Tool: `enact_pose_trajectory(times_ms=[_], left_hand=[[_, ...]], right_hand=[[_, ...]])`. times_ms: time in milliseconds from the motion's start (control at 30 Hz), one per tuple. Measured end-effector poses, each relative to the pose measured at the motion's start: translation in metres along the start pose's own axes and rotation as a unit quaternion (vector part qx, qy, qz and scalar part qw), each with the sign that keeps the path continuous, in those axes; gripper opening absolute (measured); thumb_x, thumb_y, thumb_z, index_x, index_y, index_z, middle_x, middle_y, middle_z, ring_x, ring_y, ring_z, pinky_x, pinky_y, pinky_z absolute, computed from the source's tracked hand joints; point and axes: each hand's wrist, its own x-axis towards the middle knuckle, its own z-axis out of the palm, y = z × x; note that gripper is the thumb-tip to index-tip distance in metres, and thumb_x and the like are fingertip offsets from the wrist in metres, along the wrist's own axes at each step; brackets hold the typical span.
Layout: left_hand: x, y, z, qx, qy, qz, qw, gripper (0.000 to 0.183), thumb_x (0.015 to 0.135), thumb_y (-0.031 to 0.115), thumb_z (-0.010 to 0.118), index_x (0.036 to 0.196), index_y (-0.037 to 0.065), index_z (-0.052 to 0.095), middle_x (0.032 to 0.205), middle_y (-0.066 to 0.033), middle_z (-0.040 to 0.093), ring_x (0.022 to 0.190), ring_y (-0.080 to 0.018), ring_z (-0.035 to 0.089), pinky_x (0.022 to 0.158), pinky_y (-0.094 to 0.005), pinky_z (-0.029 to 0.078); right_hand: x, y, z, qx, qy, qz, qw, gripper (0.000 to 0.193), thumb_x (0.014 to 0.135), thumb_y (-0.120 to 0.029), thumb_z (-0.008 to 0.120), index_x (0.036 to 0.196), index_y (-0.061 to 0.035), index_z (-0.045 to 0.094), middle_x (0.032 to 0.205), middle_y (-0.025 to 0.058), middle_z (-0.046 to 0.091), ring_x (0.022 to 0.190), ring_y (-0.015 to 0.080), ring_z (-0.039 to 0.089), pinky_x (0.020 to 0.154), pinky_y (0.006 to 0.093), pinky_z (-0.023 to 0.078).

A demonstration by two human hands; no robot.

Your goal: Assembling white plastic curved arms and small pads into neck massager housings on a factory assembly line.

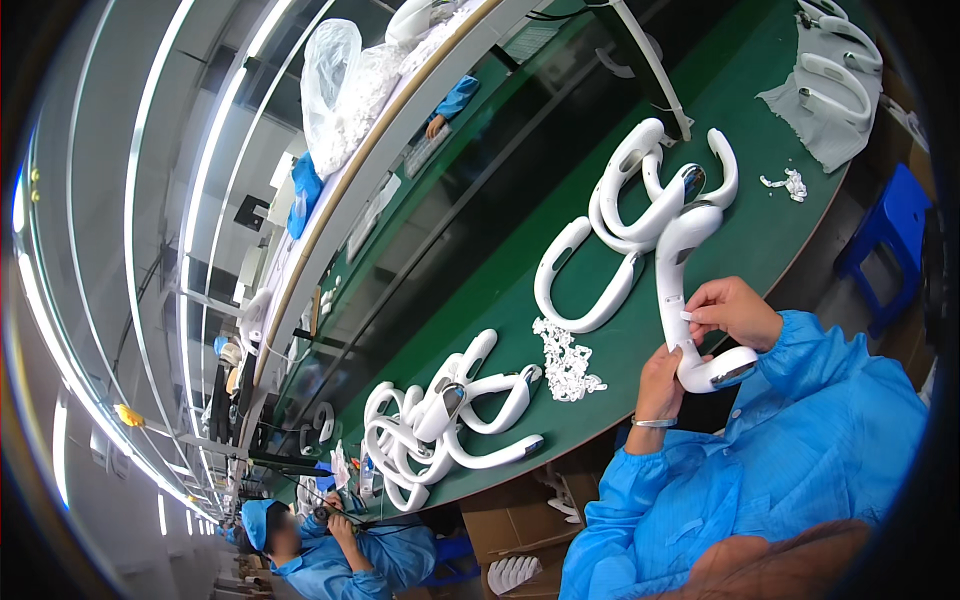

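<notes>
My left hand [660,385] is closed around the lower part of a white U-shaped neckband casing [672,290]. The casing is held up over the bench's near edge, and its lower end is shiny and dark. At the middle of the casing, my right hand [738,312] pinches a small white piece [687,316] against its surface, beside a small slot. Several similar white neckbands [590,325] lie on the green bench just beyond my hands. A heap of small white plastic parts [568,368] sits to the left of my left hand.
A tangled pile of neckbands [425,440] lies farther left on the green bench [500,440]. More rest on a grey sheet [810,130] at the far right, near a few loose parts [788,184]. A blue stool [890,245] stands right. A co-worker [330,555] sits lower left.
</notes>
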Motion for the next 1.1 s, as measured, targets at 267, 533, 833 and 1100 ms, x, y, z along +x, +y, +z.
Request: enact_pose_trajectory(times_ms=[267,533,833,1100], left_hand=[[-0.01,-0.007,0.014,0.027,-0.021,0.099,0.994,0.042,0.093,0.006,0.04,0.133,0.001,0.031,0.11,-0.0153,0.055,0.096,-0.0216,0.06,0.084,-0.0335,0.05],[-0.017,-0.015,0.022,0.127,-0.024,0.188,0.974,0.053,0.089,0.003,0.042,0.138,0.001,0.021,0.123,-0.0141,0.047,0.112,-0.0187,0.049,0.096,-0.0327,0.041],[-0.018,-0.012,0.025,0.134,-0.02,0.179,0.974,0.051,0.094,0.01,0.044,0.138,-0.001,0.021,0.126,-0.0134,0.044,0.115,-0.017,0.045,0.098,-0.0307,0.036],[-0.019,-0.007,0.03,0.243,0.038,0.275,0.929,0.046,0.094,0.009,0.044,0.136,-0.005,0.03,0.114,-0.0157,0.054,0.099,-0.017,0.056,0.083,-0.0278,0.046]], right_hand=[[-0.009,0.012,0.008,-0.405,-0.021,-0.218,0.888,0.014,0.081,-0.002,0.061,0.094,-0.0001,0.064,0.08,0.0087,0.061,0.061,0.0133,0.059,0.056,0.0262,0.049],[-0.026,0.012,0.022,-0.296,0.001,-0.136,0.946,0.02,0.077,-0.007,0.068,0.096,-0.0051,0.066,0.085,0.0075,0.066,0.07,0.0167,0.061,0.067,0.0299,0.05],[-0.027,0.022,0.03,-0.198,0.011,-0.136,0.971,0.019,0.078,-0.006,0.067,0.097,-0.0042,0.066,0.086,0.0069,0.066,0.071,0.0147,0.061,0.066,0.0281,0.05],[-0.024,0.027,0.035,-0.162,0.013,-0.132,0.978,0.019,0.079,-0.005,0.066,0.097,-0.0035,0.065,0.087,0.0065,0.066,0.072,0.0129,0.061,0.066,0.0266,0.051]])
